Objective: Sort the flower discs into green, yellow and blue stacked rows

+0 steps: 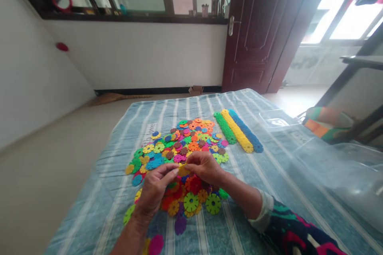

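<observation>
Left hand [154, 189] and right hand [205, 167] both pinching yellow plastic snowflake disc [183, 170] over loose disc pile [185, 195], mid striped bedsheet [83, 223]. 3 stacked disc rows [236, 131] (green, yellow, blue) toward far edge.

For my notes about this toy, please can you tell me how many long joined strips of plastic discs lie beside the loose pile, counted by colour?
Green strip: 1
Yellow strip: 1
Blue strip: 1
Total: 3
The loose discs overlap too much to count.
</observation>
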